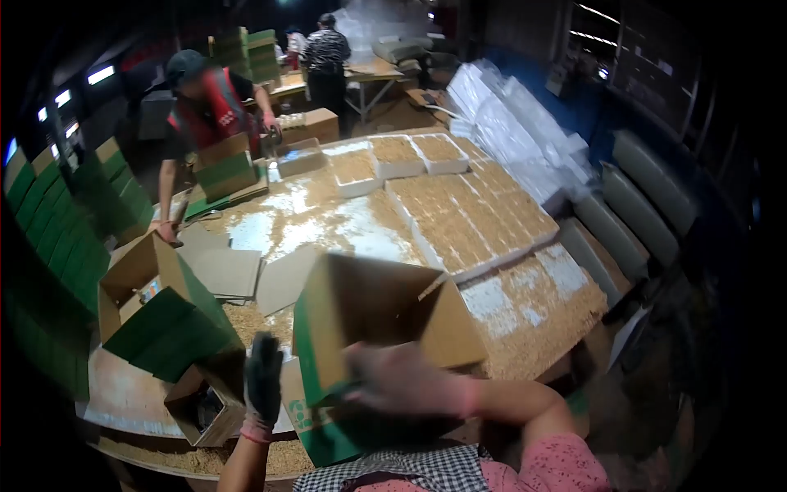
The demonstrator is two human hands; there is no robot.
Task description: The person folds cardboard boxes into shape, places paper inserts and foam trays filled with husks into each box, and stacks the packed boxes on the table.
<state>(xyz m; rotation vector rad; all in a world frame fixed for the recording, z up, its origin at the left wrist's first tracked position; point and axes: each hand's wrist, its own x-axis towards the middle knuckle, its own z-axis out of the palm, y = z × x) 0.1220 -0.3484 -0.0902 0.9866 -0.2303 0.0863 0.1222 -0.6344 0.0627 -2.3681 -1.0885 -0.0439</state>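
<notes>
Dim light, bright panels [101, 75] at left, perhaps windows; a rear table [379, 69].

You can read no words or numbers. Low on the left of the green-and-brown box [373, 283] sits a pale emblem [302, 415], illegible; beyond that box, a red vest [223, 97] bears blurred white marks [233, 117].

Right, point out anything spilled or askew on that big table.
Loose tan, sawdust-like material lies scattered across the table, outside the white trays, so it looks spilled; the flat cardboard pieces lie at uneven angles.
</notes>
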